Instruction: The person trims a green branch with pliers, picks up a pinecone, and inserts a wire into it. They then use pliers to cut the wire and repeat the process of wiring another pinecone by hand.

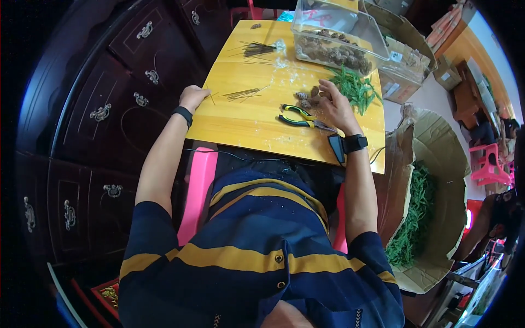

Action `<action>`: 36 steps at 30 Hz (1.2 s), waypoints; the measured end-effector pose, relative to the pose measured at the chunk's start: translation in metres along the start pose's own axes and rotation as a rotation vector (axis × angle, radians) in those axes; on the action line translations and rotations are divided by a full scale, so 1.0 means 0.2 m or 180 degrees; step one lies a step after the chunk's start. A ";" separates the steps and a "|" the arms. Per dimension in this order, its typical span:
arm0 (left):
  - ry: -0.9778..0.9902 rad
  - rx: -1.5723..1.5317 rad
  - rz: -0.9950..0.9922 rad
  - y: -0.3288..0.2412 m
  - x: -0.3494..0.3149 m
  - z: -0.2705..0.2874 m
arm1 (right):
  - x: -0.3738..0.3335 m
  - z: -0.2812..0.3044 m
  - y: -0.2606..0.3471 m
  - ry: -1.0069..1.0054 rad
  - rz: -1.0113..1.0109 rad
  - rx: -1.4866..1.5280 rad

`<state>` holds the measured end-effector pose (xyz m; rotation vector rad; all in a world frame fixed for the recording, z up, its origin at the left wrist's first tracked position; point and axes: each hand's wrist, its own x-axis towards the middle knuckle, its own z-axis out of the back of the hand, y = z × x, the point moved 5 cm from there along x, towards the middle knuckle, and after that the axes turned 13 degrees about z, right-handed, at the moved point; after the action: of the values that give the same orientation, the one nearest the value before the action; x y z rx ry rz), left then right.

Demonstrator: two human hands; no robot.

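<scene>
At the left edge of the yellow table [257, 123], my left hand [193, 98] is closed, with a thin dark wire [213, 99] showing at its fingertips. Over on the right, my right hand [338, 109] has its fingers apart and slightly bent, beside a few small brown pine cones [303, 101]; its fingers partly hide some of them. Pliers [301, 122] with black and yellow handles lie just left of this hand, jaws toward the wrist. Between the hands lies a loose group of thin wires [243, 94]. A thicker bundle of wires [257, 50] lies farther back.
Green artificial sprigs [358, 90] lie beyond my right hand. A clear plastic bin [342, 48] with many pine cones stands at the back right. A cardboard box [432, 136] of greenery is right of the table; dark drawers [109, 93] line the left.
</scene>
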<state>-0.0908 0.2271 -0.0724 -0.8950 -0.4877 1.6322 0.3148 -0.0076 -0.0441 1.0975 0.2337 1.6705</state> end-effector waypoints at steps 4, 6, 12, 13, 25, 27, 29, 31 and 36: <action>-0.0029 0.0007 -0.0138 0.01 0.03 0.00 | -0.01 0.05 -0.02 -0.0348 -0.0093 0.0550; 0.0158 -0.0282 0.0090 0.00 0.02 0.01 | -0.02 0.09 -0.02 -0.0651 -0.0383 0.0959; 0.0914 -0.1506 0.1024 0.16 0.16 0.05 | 0.00 0.13 0.05 -0.0684 -0.0801 0.1195; 0.0918 -0.1469 0.1016 0.12 0.15 0.03 | -0.01 0.15 0.02 -0.0723 -0.0835 0.1212; 0.0218 -0.0836 0.0327 0.01 0.06 0.05 | -0.02 0.16 0.04 -0.0837 -0.0971 0.1427; 0.0289 -0.0982 0.0392 0.00 0.04 0.05 | -0.02 0.16 0.04 -0.0836 -0.0954 0.1387; 0.0327 -0.1048 0.0425 -0.01 0.00 0.05 | -0.01 0.16 0.06 -0.0835 -0.0942 0.1422; 0.0391 -0.1107 0.0443 -0.02 -0.03 0.04 | -0.01 0.17 0.07 -0.0815 -0.0921 0.1470; 0.0396 -0.0867 0.0424 0.05 0.01 0.05 | 0.00 0.16 0.10 -0.0732 -0.0941 0.1594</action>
<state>-0.1053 0.2281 -0.0740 -1.2470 -0.5828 1.6415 0.3250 -0.0272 -0.0145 1.5304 0.6566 1.2364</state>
